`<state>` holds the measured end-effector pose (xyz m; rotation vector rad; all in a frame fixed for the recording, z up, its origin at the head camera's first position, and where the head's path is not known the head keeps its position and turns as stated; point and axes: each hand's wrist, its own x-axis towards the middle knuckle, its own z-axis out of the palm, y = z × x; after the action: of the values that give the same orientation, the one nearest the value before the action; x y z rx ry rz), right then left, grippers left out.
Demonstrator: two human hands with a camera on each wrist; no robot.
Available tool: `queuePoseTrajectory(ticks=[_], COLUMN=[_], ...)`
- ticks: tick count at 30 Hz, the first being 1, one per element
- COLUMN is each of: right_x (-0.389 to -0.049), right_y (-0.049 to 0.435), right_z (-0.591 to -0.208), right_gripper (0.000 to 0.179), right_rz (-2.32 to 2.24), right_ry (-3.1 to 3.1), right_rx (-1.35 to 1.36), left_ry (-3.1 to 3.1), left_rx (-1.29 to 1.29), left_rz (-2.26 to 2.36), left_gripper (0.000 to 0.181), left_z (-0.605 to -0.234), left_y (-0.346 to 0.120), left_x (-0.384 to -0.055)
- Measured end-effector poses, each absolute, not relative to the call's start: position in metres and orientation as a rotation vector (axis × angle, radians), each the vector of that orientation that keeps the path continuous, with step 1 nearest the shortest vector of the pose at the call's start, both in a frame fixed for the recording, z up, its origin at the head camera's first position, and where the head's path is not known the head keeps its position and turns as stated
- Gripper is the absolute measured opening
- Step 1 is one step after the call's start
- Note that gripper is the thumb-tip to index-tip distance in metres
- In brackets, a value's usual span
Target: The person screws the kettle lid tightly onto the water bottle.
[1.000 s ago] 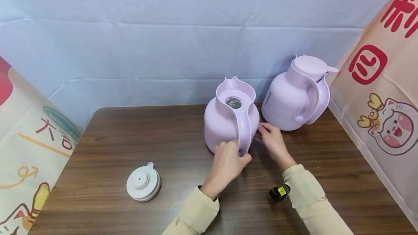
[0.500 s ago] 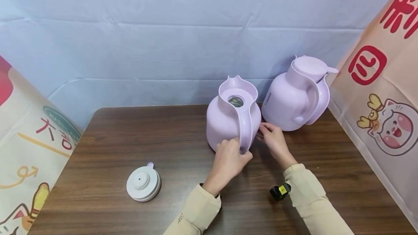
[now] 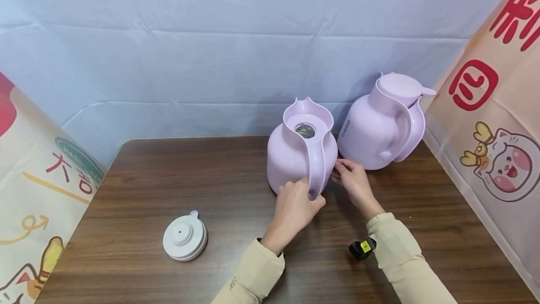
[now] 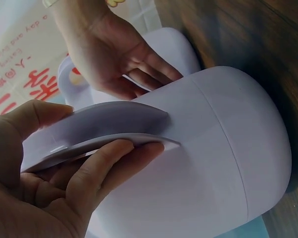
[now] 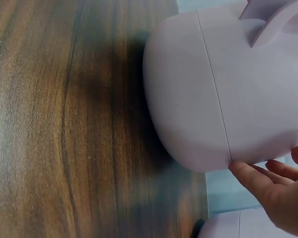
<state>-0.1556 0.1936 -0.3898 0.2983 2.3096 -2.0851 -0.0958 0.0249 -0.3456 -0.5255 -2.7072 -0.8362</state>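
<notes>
A lilac thermos jug (image 3: pixel 287 161) stands upright on the wooden table, its top uncovered and the round mouth (image 3: pixel 305 130) showing. My left hand (image 3: pixel 294 210) grips the lower part of its handle; in the left wrist view the thumb and fingers (image 4: pixel 102 168) curl round that handle (image 4: pixel 104 119). On the jug's right side, my right hand (image 3: pixel 354 184) rests its fingertips against the body, fingers nearly straight, as the right wrist view shows at the seam. To the left lies a white stopper lid (image 3: pixel 182 237) with a small lilac tab.
A second lilac thermos jug (image 3: pixel 375 130), with its lid on, stands close behind my right hand near the back right corner. Pale blue cloth (image 3: pixel 190 60) hangs behind the table (image 3: pixel 139 177). Printed cloths flank both sides.
The jug has shifted slightly to the right, with my left hand moving along on its handle. My right hand stays at its side. The lid lies where it was.
</notes>
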Motion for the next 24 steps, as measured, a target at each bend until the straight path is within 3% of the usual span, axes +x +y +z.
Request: queuePoseTrajectory(ticks=[19, 24], right_x=[-0.133, -0.126], right_y=[0.195, 0.193], right_z=[-0.379, -0.376], right_gripper=[0.025, 0.024], right_rz=[-1.818, -1.844], right_ry=[2.613, 2.595], right_rx=[0.165, 0.114], left_ry=[-2.89, -2.966], left_rx=[-0.553, -0.532], left_rz=[-0.953, -1.007], left_gripper=[0.015, 0.027], left_z=[-0.343, -0.349], left_y=[0.006, -0.004], left_x=[-0.095, -0.095])
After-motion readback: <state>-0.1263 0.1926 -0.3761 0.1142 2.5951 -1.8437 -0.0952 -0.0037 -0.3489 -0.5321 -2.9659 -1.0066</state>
